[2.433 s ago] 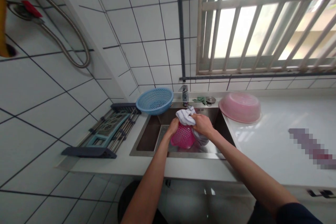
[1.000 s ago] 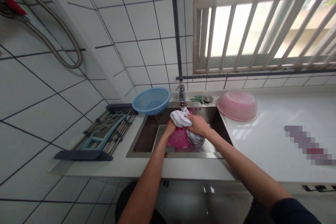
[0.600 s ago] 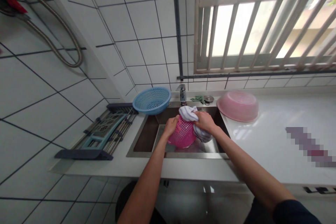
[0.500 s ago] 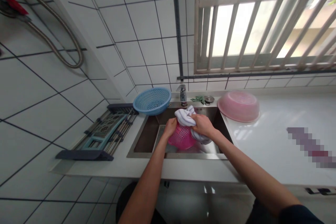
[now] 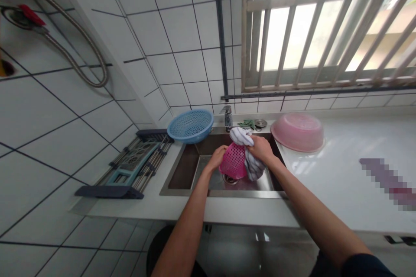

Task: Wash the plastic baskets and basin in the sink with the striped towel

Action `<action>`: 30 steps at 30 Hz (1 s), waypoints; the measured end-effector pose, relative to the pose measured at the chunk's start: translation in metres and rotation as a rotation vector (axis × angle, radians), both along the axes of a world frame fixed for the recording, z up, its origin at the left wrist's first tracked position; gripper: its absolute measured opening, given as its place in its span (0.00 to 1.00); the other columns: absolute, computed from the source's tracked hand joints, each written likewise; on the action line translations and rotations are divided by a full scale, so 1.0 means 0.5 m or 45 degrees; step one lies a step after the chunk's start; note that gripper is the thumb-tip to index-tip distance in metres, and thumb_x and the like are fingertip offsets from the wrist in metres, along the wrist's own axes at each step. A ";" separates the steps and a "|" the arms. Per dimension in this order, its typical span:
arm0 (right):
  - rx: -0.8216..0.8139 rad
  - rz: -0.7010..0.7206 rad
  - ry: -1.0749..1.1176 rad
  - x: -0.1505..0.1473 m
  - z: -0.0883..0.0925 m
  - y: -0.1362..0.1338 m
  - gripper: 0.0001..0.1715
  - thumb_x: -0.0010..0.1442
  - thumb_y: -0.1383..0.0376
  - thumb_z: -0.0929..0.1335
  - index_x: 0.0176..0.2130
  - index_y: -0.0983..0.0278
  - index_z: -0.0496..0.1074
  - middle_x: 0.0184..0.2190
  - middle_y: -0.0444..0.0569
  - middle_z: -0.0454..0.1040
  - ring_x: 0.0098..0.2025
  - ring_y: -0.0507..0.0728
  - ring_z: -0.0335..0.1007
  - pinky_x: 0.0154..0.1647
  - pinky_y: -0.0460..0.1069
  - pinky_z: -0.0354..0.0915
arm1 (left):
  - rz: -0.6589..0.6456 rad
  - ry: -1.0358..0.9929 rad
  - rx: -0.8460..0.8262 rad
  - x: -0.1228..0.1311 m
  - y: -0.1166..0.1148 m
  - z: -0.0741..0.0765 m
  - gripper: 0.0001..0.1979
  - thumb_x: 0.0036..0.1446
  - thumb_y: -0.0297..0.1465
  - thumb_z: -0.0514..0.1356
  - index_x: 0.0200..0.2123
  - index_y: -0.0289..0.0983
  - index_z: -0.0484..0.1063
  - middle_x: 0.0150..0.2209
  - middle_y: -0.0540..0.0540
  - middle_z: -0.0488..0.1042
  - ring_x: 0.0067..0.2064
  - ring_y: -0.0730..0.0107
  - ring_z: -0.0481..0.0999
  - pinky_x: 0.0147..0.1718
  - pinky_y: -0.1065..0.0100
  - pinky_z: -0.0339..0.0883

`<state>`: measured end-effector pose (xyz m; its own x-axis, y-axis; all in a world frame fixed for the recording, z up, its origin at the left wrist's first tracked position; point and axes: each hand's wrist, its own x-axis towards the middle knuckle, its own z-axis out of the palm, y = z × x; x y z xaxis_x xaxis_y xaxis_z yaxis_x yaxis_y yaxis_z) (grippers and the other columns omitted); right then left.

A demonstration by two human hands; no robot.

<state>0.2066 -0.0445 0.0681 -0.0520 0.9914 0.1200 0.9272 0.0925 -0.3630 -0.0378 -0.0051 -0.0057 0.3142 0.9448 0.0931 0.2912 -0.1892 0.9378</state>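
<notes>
Over the steel sink [image 5: 182, 172] I hold a pink perforated basket [image 5: 233, 162], tilted on its side. My left hand [image 5: 218, 157] is closed on its left rim. A white and grey striped cloth [image 5: 254, 165] is bunched in my right hand [image 5: 261, 149], with one part rising over the basket's top edge and the rest hanging down its right side. The cloth lies against the basket. My right fingertips are partly hidden in its folds.
A blue perforated basket [image 5: 190, 126] rests at the sink's back left corner, beside the faucet [image 5: 228, 117]. Left of the sink lies a folding rack [image 5: 130, 166]. An upturned pink basin [image 5: 297, 132] stands on the counter at right. A green cloth [image 5: 247, 124] and a sink strainer [image 5: 260, 123] lie behind the sink.
The pink basket has turned and shifted slightly right, uncovering the sink drain. My right hand and the cloth have moved right, and more of the cloth now hangs down.
</notes>
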 end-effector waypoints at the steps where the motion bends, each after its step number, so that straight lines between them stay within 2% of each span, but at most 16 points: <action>1: 0.011 0.027 0.006 -0.009 -0.004 -0.003 0.17 0.69 0.61 0.67 0.53 0.58 0.80 0.50 0.55 0.85 0.51 0.64 0.82 0.49 0.50 0.67 | 0.036 0.019 0.020 0.004 0.002 0.002 0.15 0.65 0.36 0.54 0.38 0.36 0.79 0.42 0.43 0.83 0.46 0.60 0.79 0.53 0.61 0.72; 6: 0.041 0.248 0.028 -0.062 -0.008 -0.025 0.18 0.66 0.65 0.68 0.54 0.58 0.79 0.54 0.52 0.83 0.55 0.63 0.80 0.53 0.49 0.66 | 0.263 0.135 0.083 0.023 -0.001 0.002 0.17 0.58 0.32 0.57 0.44 0.34 0.83 0.48 0.37 0.86 0.57 0.47 0.80 0.55 0.58 0.72; 8: 0.037 0.293 0.022 -0.072 -0.004 -0.031 0.19 0.65 0.66 0.69 0.55 0.57 0.79 0.55 0.52 0.82 0.57 0.63 0.79 0.54 0.49 0.66 | 0.344 0.180 0.123 0.020 -0.005 0.001 0.15 0.54 0.30 0.59 0.42 0.35 0.83 0.45 0.37 0.86 0.56 0.44 0.80 0.52 0.59 0.72; 10: 0.041 0.303 0.019 -0.066 0.003 -0.028 0.19 0.66 0.65 0.69 0.55 0.57 0.79 0.56 0.52 0.82 0.57 0.63 0.79 0.55 0.49 0.67 | 0.373 0.212 0.139 0.011 -0.008 0.003 0.12 0.57 0.32 0.59 0.34 0.35 0.82 0.37 0.39 0.85 0.49 0.46 0.82 0.45 0.61 0.72; 12: 0.044 0.234 0.014 -0.047 0.010 -0.017 0.20 0.67 0.64 0.68 0.56 0.56 0.79 0.56 0.53 0.82 0.56 0.64 0.79 0.54 0.50 0.67 | 0.386 0.215 0.141 0.002 -0.012 0.008 0.17 0.63 0.38 0.56 0.29 0.36 0.78 0.29 0.43 0.81 0.39 0.53 0.82 0.38 0.64 0.71; 14: 0.019 0.083 -0.002 -0.021 0.014 -0.002 0.20 0.69 0.62 0.67 0.57 0.57 0.79 0.55 0.55 0.83 0.54 0.65 0.81 0.53 0.51 0.68 | 0.376 0.175 0.132 -0.004 -0.017 0.014 0.24 0.68 0.46 0.52 0.27 0.37 0.74 0.23 0.47 0.75 0.31 0.60 0.77 0.32 0.67 0.67; 16: -0.035 -0.026 -0.027 -0.002 0.016 0.007 0.20 0.69 0.61 0.66 0.56 0.60 0.80 0.52 0.58 0.83 0.52 0.66 0.81 0.51 0.52 0.68 | 0.348 0.118 0.114 -0.005 -0.021 0.018 0.27 0.68 0.52 0.50 0.27 0.38 0.72 0.19 0.50 0.70 0.26 0.65 0.72 0.28 0.69 0.62; 17: -0.057 -0.022 -0.041 0.002 0.016 0.006 0.19 0.69 0.61 0.66 0.55 0.61 0.80 0.52 0.59 0.84 0.52 0.66 0.81 0.50 0.51 0.68 | 0.339 0.100 0.107 -0.006 -0.022 0.019 0.28 0.68 0.53 0.51 0.27 0.38 0.71 0.19 0.51 0.69 0.25 0.66 0.71 0.28 0.69 0.61; 19: -0.068 0.084 -0.063 -0.003 0.017 -0.008 0.18 0.67 0.63 0.67 0.53 0.62 0.80 0.51 0.58 0.84 0.53 0.65 0.81 0.51 0.51 0.68 | 0.351 0.090 0.096 -0.007 -0.021 0.018 0.26 0.67 0.52 0.53 0.25 0.38 0.70 0.19 0.52 0.69 0.26 0.67 0.71 0.29 0.70 0.60; 22: -0.024 0.350 -0.082 -0.039 0.020 -0.053 0.19 0.63 0.68 0.68 0.52 0.61 0.80 0.53 0.55 0.83 0.55 0.63 0.79 0.54 0.49 0.66 | 0.409 0.073 0.069 -0.013 -0.010 0.012 0.19 0.63 0.41 0.58 0.23 0.38 0.72 0.23 0.49 0.74 0.33 0.63 0.74 0.33 0.68 0.64; 25: 0.003 0.561 -0.081 -0.074 0.026 -0.091 0.18 0.61 0.69 0.69 0.50 0.60 0.80 0.55 0.53 0.81 0.56 0.62 0.78 0.56 0.49 0.66 | 0.413 0.022 0.044 -0.015 0.001 0.004 0.10 0.56 0.32 0.61 0.24 0.37 0.74 0.28 0.44 0.79 0.38 0.60 0.76 0.38 0.65 0.69; 27: 0.022 0.551 -0.074 -0.078 0.031 -0.093 0.19 0.61 0.69 0.69 0.51 0.59 0.79 0.56 0.52 0.81 0.55 0.62 0.78 0.54 0.49 0.66 | 0.382 -0.018 0.039 -0.011 0.003 0.000 0.08 0.55 0.32 0.61 0.27 0.36 0.77 0.31 0.42 0.81 0.40 0.58 0.76 0.41 0.63 0.71; 30: 0.055 0.315 -0.064 -0.053 0.039 -0.062 0.21 0.64 0.68 0.68 0.54 0.57 0.78 0.57 0.52 0.80 0.55 0.62 0.79 0.53 0.50 0.68 | 0.317 -0.090 0.051 0.001 0.000 -0.003 0.14 0.59 0.36 0.58 0.34 0.35 0.81 0.37 0.41 0.84 0.44 0.56 0.78 0.47 0.60 0.73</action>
